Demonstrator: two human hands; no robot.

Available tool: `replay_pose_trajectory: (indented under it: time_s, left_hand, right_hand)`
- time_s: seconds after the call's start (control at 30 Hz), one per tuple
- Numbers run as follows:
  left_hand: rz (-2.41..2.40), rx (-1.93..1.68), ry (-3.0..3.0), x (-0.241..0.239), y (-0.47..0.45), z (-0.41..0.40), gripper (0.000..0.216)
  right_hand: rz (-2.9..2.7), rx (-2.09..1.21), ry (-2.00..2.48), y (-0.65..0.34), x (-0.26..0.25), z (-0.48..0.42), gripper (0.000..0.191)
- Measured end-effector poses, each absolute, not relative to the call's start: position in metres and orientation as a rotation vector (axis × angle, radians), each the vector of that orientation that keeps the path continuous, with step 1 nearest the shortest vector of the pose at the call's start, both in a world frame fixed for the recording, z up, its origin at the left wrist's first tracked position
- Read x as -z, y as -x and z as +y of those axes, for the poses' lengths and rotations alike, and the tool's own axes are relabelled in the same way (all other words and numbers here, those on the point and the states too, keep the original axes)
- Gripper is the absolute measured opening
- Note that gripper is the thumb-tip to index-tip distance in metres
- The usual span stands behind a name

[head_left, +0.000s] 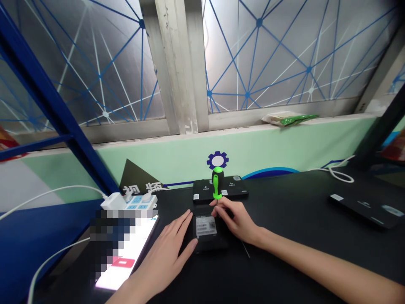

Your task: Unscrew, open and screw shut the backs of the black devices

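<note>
A black device with a printed label (210,244) lies on the dark table in front of me. My left hand (169,249) rests along its left side, fingers stretched out and thumb apart. A green and black screwdriver (217,183) stands upright over the device's far right part. Near the top of its shaft, my right hand (236,218) pinches it between thumb and fingers. The tip is hidden behind my fingers. Below the right wrist lies a thin metal rod (246,249).
Behind the device are flat black boxes (202,188) against the green wall. Another black box (363,209) lies at the right. On the left are a lit tablet-like screen (122,270), partly blurred, and a white power strip (139,202) with plugs and cables.
</note>
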State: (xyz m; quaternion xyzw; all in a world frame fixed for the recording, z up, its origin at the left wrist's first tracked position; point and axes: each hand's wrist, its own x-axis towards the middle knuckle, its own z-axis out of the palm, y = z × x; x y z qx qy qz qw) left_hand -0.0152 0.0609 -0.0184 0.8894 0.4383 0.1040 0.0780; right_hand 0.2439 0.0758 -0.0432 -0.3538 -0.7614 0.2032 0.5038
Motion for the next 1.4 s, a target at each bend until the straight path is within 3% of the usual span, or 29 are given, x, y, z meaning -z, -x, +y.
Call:
replay_pose_trajectory:
  time_s: [1.4]
  left_hand:
    - [1.306,-0.273,-2.647,0.0194,0.0156,0.061,0.062]
  right_hand:
    - [-1.871,-0.531,0.872,-0.2439,0.044,0.0769,0.027]
